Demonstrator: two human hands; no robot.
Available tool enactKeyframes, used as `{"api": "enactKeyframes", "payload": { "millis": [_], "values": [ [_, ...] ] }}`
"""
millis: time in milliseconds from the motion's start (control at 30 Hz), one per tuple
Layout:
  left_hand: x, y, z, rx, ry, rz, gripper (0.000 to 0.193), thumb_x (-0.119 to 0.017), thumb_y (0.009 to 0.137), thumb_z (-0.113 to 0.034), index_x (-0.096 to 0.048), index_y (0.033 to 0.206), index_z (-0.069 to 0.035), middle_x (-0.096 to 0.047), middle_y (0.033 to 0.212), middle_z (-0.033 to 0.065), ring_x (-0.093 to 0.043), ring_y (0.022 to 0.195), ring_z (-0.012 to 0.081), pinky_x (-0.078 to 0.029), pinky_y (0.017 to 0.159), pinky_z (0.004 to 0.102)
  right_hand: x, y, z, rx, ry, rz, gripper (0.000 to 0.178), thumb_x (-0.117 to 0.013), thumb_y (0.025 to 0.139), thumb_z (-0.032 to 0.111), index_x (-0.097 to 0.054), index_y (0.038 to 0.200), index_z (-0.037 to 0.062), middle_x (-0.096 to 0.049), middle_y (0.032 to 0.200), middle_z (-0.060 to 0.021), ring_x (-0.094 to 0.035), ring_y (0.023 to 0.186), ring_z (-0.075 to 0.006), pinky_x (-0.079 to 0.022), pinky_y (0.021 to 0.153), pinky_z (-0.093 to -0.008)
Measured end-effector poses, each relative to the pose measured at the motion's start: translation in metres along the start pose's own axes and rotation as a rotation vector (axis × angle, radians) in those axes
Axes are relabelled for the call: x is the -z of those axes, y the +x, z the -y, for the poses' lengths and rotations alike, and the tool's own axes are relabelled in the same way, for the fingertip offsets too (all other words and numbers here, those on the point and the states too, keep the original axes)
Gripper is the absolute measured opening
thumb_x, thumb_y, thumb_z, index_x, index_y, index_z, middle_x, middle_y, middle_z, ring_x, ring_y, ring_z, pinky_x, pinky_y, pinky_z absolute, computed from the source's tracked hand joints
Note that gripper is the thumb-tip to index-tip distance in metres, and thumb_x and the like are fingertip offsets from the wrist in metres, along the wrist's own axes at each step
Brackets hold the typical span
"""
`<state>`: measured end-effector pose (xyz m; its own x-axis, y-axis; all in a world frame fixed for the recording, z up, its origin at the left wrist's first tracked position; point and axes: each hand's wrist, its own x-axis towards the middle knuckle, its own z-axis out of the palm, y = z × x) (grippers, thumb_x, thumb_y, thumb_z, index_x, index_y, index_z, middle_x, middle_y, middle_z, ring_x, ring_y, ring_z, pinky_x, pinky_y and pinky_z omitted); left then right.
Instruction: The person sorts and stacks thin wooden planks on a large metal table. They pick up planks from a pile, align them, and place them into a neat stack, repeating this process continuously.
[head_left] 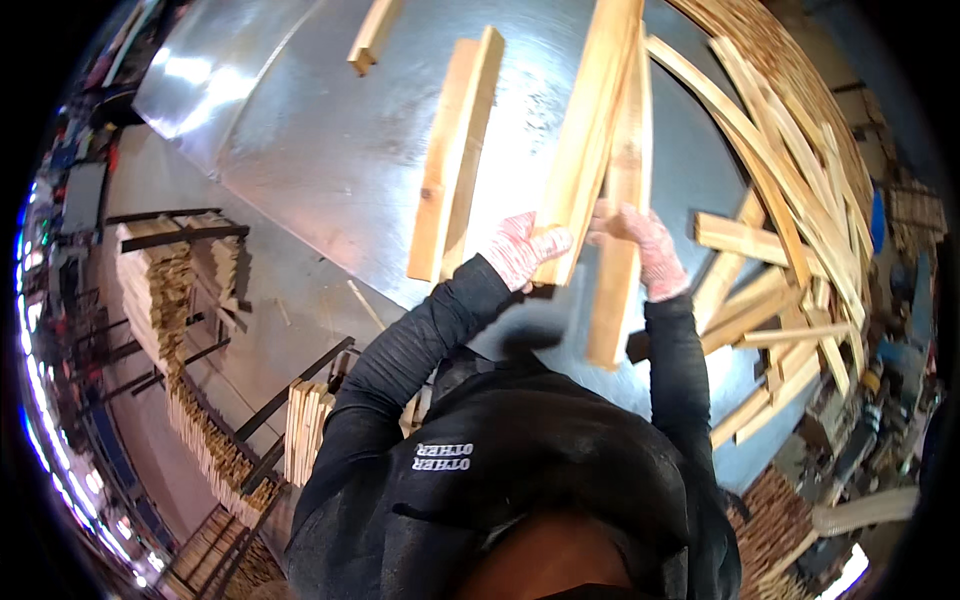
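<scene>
My left hand point(525, 250), in a pink-and-white glove, is closed on the near end of a long wooden board point(585, 130), its thumb lying over the top. Right beside it is a second wooden board point(618, 290), which my right hand point(648, 245) grips from its right side. The right glove matches the left, and the fingers reach across that board's face. Both boards run away from me over a shiny metal table point(540, 90). What the fingers do underneath is hidden.
Two boards lie side by side point(455, 160) to the left, with another piece point(375, 35) farther off. A loose heap of thin wooden strips point(790, 250) covers the table's right side. Stacked lumber point(170, 330) stands on dark racks at the left, below the table edge.
</scene>
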<state>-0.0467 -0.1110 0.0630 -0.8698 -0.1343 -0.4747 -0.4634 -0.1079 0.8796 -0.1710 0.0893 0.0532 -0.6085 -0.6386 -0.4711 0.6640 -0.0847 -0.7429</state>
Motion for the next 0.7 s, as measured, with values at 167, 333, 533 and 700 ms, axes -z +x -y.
{"api": "enactKeyframes", "payload": {
  "millis": [167, 333, 533, 700],
  "values": [
    [0.15, 0.09, -0.023, -0.28, 0.503, -0.52, 0.037, -0.074, 0.085, -0.032, -0.068, 0.101, 0.0, -0.072, 0.096, 0.011, -0.067, 0.088, 0.0212, -0.053, 0.079, 0.0325, 0.023, 0.015, 0.005, 0.107, -0.232, -0.097, 0.036, -0.068, 0.09, 0.031, -0.053, 0.102, 0.0006, -0.06, 0.078, -0.0067, -0.061, 0.075, -0.0166, -0.05, 0.076, -0.0313],
    [0.266, 0.172, -0.1, 0.021, 1.298, -0.82, 0.05, -0.066, 0.082, -0.047, -0.065, 0.122, -0.017, -0.036, 0.149, 0.0144, -0.041, 0.131, 0.038, -0.041, 0.105, 0.046, 0.035, 0.019, -0.027, -0.019, -0.138, -0.237, 0.04, -0.068, 0.089, 0.022, -0.05, 0.116, -0.0003, -0.058, 0.082, -0.0059, -0.057, 0.07, -0.0169, -0.052, 0.069, -0.0314],
    [0.318, 0.258, -0.079, 0.328, 1.02, -0.804, 0.075, -0.073, 0.075, -0.036, -0.036, 0.134, -0.01, -0.055, 0.127, 0.0242, -0.062, 0.109, 0.0406, -0.048, 0.095, 0.0485, 0.035, 0.044, -0.05, -0.195, -0.54, -0.496, 0.041, -0.068, 0.085, 0.011, -0.051, 0.121, -0.0005, -0.06, 0.087, -0.0046, -0.059, 0.07, -0.0146, -0.052, 0.065, -0.029],
    [0.335, 0.238, -0.065, 0.338, 1.01, -0.822, 0.066, -0.07, 0.073, -0.043, -0.048, 0.125, -0.009, -0.067, 0.111, 0.019, -0.063, 0.108, 0.036, -0.048, 0.093, 0.0459, 0.041, 0.041, -0.054, -0.195, -0.251, -0.501, 0.036, -0.069, 0.083, 0.008, -0.055, 0.115, 0.002, -0.062, 0.086, -0.0044, -0.061, 0.073, -0.0146, -0.052, 0.067, -0.0292]
  ]
}}
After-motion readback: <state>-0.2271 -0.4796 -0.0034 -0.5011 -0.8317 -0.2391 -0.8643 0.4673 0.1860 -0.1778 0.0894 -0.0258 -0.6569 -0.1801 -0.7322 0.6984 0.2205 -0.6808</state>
